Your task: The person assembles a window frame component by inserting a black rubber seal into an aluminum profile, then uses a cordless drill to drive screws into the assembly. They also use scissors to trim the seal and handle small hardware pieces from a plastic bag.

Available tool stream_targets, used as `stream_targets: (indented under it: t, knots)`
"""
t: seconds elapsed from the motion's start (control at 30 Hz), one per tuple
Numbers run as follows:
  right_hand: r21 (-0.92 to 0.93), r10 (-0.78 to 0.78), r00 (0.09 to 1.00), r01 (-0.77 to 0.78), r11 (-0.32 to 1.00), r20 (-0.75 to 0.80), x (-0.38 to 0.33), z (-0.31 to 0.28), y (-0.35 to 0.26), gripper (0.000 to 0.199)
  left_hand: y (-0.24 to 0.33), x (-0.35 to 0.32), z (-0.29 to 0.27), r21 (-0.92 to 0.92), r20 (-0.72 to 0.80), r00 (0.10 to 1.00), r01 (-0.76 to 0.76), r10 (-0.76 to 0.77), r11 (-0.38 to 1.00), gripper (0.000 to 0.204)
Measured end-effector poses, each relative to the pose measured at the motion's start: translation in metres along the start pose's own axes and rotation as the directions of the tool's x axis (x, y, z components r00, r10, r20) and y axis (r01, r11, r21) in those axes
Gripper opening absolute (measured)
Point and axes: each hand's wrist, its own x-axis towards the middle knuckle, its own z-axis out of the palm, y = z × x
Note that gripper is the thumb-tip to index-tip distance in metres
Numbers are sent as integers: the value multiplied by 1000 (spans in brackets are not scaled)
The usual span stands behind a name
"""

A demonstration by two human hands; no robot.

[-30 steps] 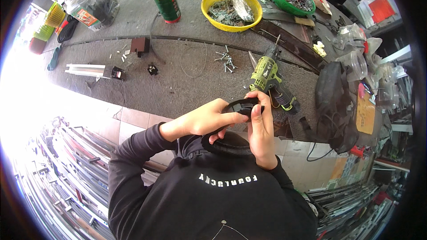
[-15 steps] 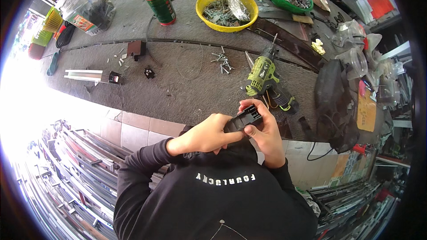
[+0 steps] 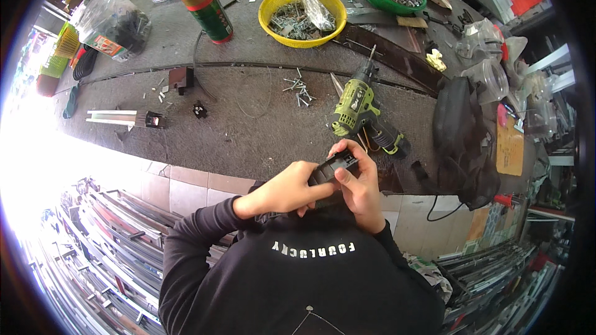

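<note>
A black, box-like plastic part (image 3: 327, 171) with a hollow face and slots at one end is held before my chest, at the table's near edge. My left hand (image 3: 287, 190) grips its left end, thumb along the lower side. Around its slotted right end curl the fingers of my right hand (image 3: 360, 187), with the thumb against the near side. Just beyond lies a green and black cordless drill (image 3: 355, 104), its bit pointing away. Loose screws (image 3: 300, 90) lie to the left of the drill. The part's underside is hidden by my hands.
A yellow basket (image 3: 271, 32) of small hardware and a green spray can (image 3: 214, 22) stand farther back. At left are a metal channel piece (image 3: 112, 117), a brown block (image 3: 180, 79) and a plastic jar (image 3: 115, 28). A black bag (image 3: 458, 121) slumps at right.
The black part has tilted slightly in my hands, and my right thumb has shifted along its near side. Both hands keep their grip. The table has shifted a little in view.
</note>
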Motion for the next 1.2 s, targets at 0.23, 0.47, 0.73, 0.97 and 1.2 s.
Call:
stream_targets:
  t: [0.23,0.47,0.73,0.97,1.2]
  knots:
    - [-71,80,997,-81,994,-23,7,3,-17,45,-1,4,-1,252,-348,900,-178,261,951,41]
    - [-401,-181,969,101,910,-168,-7,31,-6,41,3,2,13,443,-439,689,-392,577,806,41]
    - [-401,-108,991,69,913,-75,-2,23,-25,51,2,3,14,475,-456,689,-347,563,809,35]
    - [-268,-88,995,70,961,-56,8,17,-29,53,-2,12,20,491,-517,678,-264,522,830,38]
    - [-749,-411,911,243,617,-43,19,-11,-31,36,-18,16,2,456,-612,657,-162,440,875,48]
